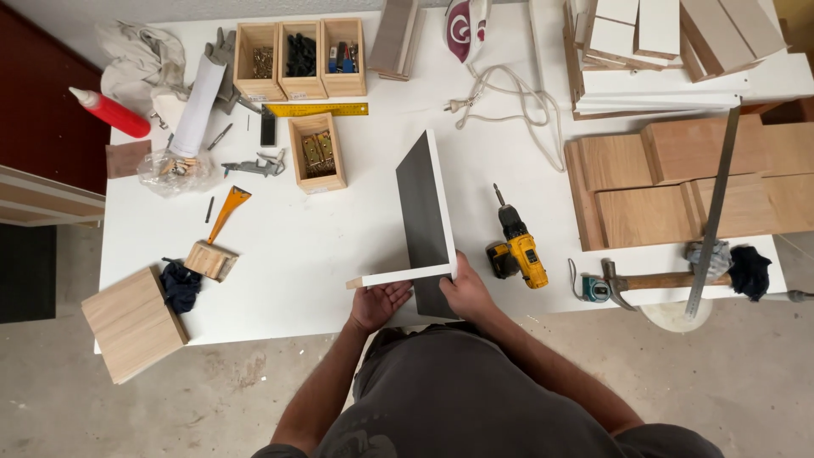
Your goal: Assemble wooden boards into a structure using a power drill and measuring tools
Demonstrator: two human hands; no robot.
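Left hand (379,304): yours is palm-up under the near end of the white strip (398,276), fingers spread and propping it.
Right hand (465,288): wrapped around the near right corner of the dark panel (422,212), so both hands are busy holding the piece.
Panel: stands on edge at the desk's (297,254) near side, dark face to your left, white edge on top, running away from you; the strip crosses its near end.
Right of you: yellow drill (519,248) lies just beside the panel, then a tape measure (593,290) and a hammer (653,281) near the edge.
Left of you: orange scraper (227,212) and a wood block (209,259), well apart from your hands.
Further back: open wooden box of hinges (317,153), a yellow ruler (315,109), a white cord (509,106).
Far right: oak boards (678,182) with a long steel rule (715,212) across them.
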